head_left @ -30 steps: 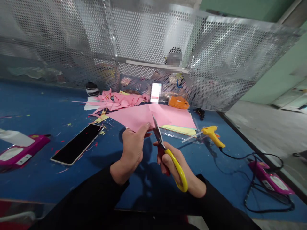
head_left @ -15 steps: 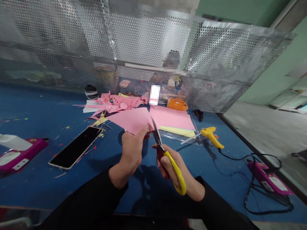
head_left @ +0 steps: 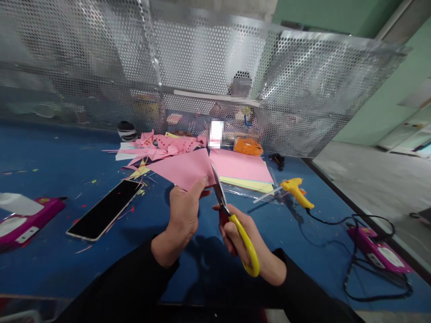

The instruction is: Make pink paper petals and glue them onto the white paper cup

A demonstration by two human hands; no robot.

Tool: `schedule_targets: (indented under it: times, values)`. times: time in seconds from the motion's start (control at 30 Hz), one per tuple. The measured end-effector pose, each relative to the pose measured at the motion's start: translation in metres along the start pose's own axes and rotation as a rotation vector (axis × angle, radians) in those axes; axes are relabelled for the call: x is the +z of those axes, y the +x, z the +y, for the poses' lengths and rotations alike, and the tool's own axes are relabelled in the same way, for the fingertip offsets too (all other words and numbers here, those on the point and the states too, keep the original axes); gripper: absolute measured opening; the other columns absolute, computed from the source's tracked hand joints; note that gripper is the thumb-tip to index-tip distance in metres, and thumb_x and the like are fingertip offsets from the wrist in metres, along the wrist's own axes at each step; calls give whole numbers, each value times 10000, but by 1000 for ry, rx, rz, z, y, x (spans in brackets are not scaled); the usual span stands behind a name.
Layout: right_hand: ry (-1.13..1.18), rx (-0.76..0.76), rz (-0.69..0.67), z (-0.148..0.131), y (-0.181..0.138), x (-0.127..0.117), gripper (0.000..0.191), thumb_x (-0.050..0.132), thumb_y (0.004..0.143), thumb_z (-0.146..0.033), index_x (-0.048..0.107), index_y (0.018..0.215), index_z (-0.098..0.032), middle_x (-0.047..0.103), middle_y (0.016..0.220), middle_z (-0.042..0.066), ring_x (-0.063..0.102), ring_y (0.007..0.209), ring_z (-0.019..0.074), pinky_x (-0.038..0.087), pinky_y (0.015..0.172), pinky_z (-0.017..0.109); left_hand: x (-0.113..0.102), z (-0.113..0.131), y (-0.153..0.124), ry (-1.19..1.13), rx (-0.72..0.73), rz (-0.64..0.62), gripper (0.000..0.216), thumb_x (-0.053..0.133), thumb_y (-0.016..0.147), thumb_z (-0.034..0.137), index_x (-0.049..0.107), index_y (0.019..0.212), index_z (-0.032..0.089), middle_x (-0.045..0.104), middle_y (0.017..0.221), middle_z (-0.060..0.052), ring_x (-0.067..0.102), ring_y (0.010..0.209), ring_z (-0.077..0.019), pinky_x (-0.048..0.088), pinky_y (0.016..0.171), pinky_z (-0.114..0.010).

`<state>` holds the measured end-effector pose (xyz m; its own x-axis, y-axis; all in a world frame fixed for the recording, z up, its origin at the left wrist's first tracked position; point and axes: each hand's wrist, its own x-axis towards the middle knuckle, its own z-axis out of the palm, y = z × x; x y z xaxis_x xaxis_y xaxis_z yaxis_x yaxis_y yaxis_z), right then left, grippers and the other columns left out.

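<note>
My left hand pinches the near edge of a pink paper sheet, held up above the blue table. My right hand grips yellow-and-red scissors, fingers through the handles. The blades point up and away, with their tips at the paper's edge right beside my left thumb. Both sleeves are black.
A black phone lies left of my hands. Pink paper scraps and a stack of pink and yellow sheets sit behind. A yellow glue gun with a black cable lies right, magenta boxes at both sides. A perforated metal screen closes the back, with a person behind it.
Hands, paper and scissors stay almost where they were; the blades sit slightly deeper along the pink sheet's edge. The view has shifted a little.
</note>
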<state>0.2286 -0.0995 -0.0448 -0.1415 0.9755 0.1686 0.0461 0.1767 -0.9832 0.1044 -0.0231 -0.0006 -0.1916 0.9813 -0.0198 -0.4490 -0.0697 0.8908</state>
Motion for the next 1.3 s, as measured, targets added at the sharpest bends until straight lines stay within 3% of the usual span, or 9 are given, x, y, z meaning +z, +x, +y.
schedule_targets:
  times: [0.57,0.7,0.83,0.9,0.97,1.03,1.07,1.13,1.3]
  values:
    - [28,73,41,2,0,2,624,603,847,-728,574,1150,-183,443,571,-101,383,371,44,299,353,179,-2,1,3,-13,-12,-64,243,844,629,311,743,772,142,746,782,-37,689,669,-146,562,597,-247]
    - [10,59,73,2,3,-2,612,631,837,-712,577,1151,-189,415,548,-105,356,382,54,268,360,193,-7,1,4,-16,-100,-162,385,837,642,500,742,782,155,742,748,-55,705,667,-178,540,568,-260]
    - [-95,24,129,-1,8,-19,581,618,860,-689,587,1155,-189,347,531,-112,309,409,67,245,389,211,-18,11,-1,212,-139,-312,545,669,777,664,620,511,190,562,475,-10,531,421,-121,360,423,-242]
    - [-201,-14,123,-5,11,-31,575,598,873,-690,592,1148,-185,369,550,-100,317,443,78,263,419,220,-25,24,-1,391,59,-333,571,666,834,585,530,427,208,454,404,16,415,380,-102,302,421,-256]
    - [-351,-58,87,-13,12,-42,532,595,876,-687,609,1073,-192,420,587,-79,353,498,91,305,470,226,-29,40,4,569,443,-177,453,691,863,491,595,516,217,526,491,17,461,483,-121,379,530,-263]
    - [-504,-85,23,-21,11,-50,501,607,868,-682,619,1011,-203,489,626,-56,407,553,109,350,527,234,-31,56,15,739,778,-5,182,770,816,407,729,772,234,696,757,-7,589,729,-168,452,750,-276]
    - [-569,-87,-12,-24,10,-53,496,612,865,-681,624,1008,-206,533,652,-42,439,576,120,371,551,240,-31,63,21,798,873,-31,210,820,759,382,752,898,240,737,938,-29,624,904,-207,452,878,-294]
    - [-660,-80,-70,-29,6,-54,503,606,870,-680,636,1046,-209,617,719,-8,505,613,141,408,583,254,-33,70,33,862,806,-175,353,868,683,388,767,991,252,752,1036,-46,635,1007,-247,454,939,-317]
    - [-761,-101,-113,-24,-7,-52,557,577,894,-676,644,1166,-194,675,737,21,568,587,158,436,560,264,-42,61,43,835,270,-507,247,872,629,424,790,758,230,736,717,-43,626,665,-198,476,575,-247]
